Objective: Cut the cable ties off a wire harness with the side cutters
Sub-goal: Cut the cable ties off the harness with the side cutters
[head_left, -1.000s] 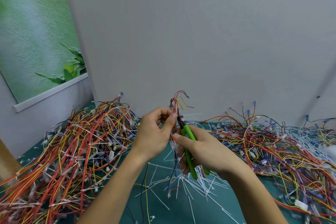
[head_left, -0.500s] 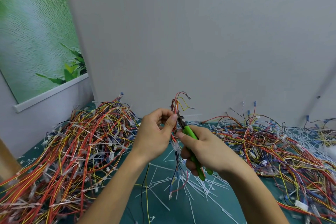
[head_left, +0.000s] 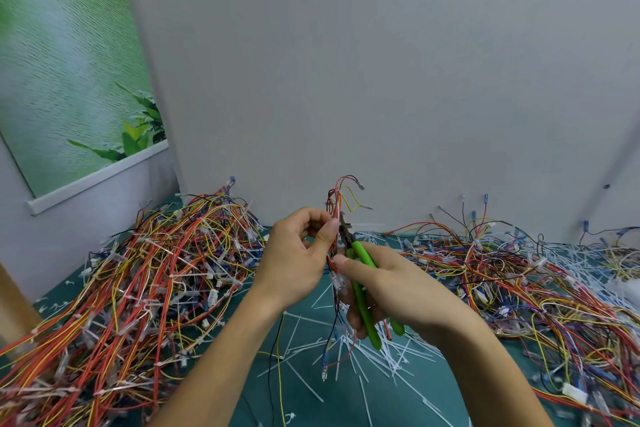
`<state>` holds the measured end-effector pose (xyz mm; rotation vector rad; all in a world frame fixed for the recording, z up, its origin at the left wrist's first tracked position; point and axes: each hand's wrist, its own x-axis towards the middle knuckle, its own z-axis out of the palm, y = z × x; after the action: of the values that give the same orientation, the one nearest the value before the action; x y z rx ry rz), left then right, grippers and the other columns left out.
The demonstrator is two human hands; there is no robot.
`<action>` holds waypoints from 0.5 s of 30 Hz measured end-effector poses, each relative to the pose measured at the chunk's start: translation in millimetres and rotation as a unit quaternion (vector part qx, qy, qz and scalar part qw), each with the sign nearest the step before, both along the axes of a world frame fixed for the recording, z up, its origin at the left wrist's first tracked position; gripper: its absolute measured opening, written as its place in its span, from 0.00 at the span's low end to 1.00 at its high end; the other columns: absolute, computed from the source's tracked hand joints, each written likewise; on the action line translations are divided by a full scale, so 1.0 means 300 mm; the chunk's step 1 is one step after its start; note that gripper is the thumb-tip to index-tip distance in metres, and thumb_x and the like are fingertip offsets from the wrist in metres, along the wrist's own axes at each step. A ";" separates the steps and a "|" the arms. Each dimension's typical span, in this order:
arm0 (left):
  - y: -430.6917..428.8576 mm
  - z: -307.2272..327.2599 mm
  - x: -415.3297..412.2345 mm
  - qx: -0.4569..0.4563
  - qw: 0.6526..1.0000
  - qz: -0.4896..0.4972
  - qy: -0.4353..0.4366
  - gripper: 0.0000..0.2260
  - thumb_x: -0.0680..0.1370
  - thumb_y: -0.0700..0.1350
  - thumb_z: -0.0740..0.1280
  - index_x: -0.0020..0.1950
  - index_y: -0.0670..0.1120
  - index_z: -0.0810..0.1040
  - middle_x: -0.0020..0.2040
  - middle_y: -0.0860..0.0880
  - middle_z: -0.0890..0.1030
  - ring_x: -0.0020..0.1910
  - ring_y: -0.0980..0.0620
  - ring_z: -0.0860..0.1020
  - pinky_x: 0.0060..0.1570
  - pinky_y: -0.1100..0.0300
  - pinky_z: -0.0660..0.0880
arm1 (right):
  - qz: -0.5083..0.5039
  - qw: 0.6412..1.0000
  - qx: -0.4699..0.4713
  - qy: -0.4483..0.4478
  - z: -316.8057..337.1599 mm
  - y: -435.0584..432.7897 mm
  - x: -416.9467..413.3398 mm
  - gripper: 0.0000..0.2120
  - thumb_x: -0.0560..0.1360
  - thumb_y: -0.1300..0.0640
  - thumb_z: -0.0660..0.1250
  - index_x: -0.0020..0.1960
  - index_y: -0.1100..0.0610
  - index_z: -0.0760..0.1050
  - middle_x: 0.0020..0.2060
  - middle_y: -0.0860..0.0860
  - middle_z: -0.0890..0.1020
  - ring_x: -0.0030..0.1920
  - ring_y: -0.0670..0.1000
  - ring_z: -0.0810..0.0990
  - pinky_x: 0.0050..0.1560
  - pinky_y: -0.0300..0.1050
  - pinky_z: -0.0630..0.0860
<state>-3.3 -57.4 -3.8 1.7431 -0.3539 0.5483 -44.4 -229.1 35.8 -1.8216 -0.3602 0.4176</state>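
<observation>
**Asker:** Both hands busy, then?

**Me:** Yes. My left hand [head_left: 298,260] holds the wire harness [head_left: 341,194] upright above the desk [head_left: 346,402]. Its fingers [head_left: 304,218] are curled round the bundle, and the thumb presses against it from the right.

**Asker:** How does the harness hang?

**Me:** The top ends fan out red, yellow and brown above my fist. The lower ends, with small plugs on them, drop between my wrists toward the desk. I cannot tell whether they touch it.

**Asker:** And the side cutters?

**Me:** The side cutters [head_left: 362,253] are in my right hand [head_left: 398,291]. Those fingers are clamped round the green handles, with the forefinger stretched forward beside them. The dark nose points up and lies against the harness, just beside my left thumb. I cannot make out whether a tie sits between the blades.

**Asker:** What lies around you?

**Me:** Loose white cable ties [head_left: 381,357] are scattered on the green desk under my hands. A big heap of wires [head_left: 138,288], mostly red and yellow, fills the left side. A second heap [head_left: 519,281], with more blue in it, fills the right. A grey wall [head_left: 381,80] stands behind them, and a picture of green leaves [head_left: 62,62] hangs at the left.
</observation>
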 end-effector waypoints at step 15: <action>-0.007 -0.004 -0.001 0.014 1.000 0.002 -0.003 0.02 0.80 0.49 0.70 0.47 0.57 0.80 0.44 0.57 0.84 0.45 0.57 0.82 0.45 0.67 0.78 | 0.011 0.999 0.001 0.043 0.011 -0.010 -0.005 0.10 0.86 0.52 0.60 0.54 0.59 0.69 0.41 0.57 0.78 0.38 0.59 0.82 0.46 0.61 0.83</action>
<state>-3.6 -59.4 -4.9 1.7686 -0.3649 0.5543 -45.9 -232.2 39.2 -1.7928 -0.3222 0.5094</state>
